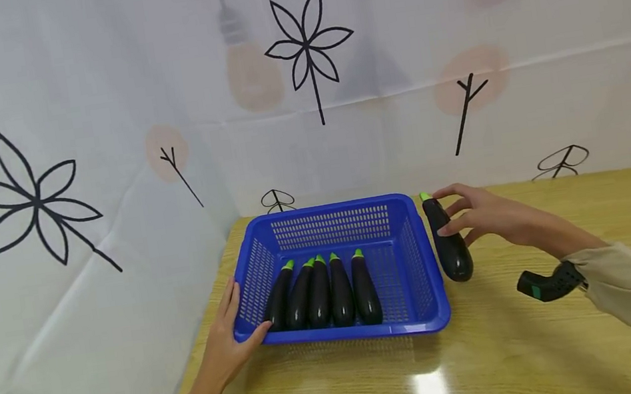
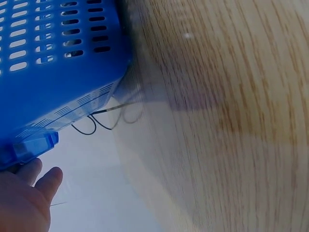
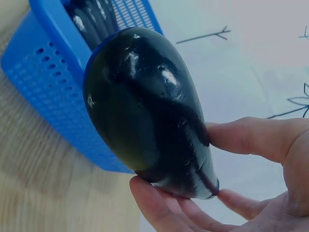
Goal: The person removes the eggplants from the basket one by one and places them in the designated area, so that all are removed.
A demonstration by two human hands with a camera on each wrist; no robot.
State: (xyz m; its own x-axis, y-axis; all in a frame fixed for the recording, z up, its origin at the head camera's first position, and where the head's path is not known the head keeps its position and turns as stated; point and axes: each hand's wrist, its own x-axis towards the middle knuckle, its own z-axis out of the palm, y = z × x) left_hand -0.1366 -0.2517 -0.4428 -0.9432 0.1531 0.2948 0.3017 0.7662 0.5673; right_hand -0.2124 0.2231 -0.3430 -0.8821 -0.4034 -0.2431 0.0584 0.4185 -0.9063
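Beside the right wall of a blue plastic basket [image 1: 343, 334], my right hand [image 1: 478, 214] holds a dark, glossy eggplant [image 1: 449, 242] with a green stem end. Its thumb and fingers pinch the eggplant from both sides, as the right wrist view shows, with the rounded end [image 3: 140, 92] towards the camera. My left hand [image 1: 229, 337] grips the basket's front left corner, thumb over the rim and fingers along the outer side. In the left wrist view its fingertips [image 2: 48, 183] lie under the blue rim [image 2: 29, 147]. Several eggplants [image 1: 318, 294] lie side by side in the basket, stems pointing away.
The basket stands on a light wood-grain table [image 1: 551, 325] close to its back edge. A white cloth [image 1: 403, 131] with line-drawn plants hangs behind and to the left. Black devices are strapped at both wrists, one [image 1: 552, 283] at the right sleeve.
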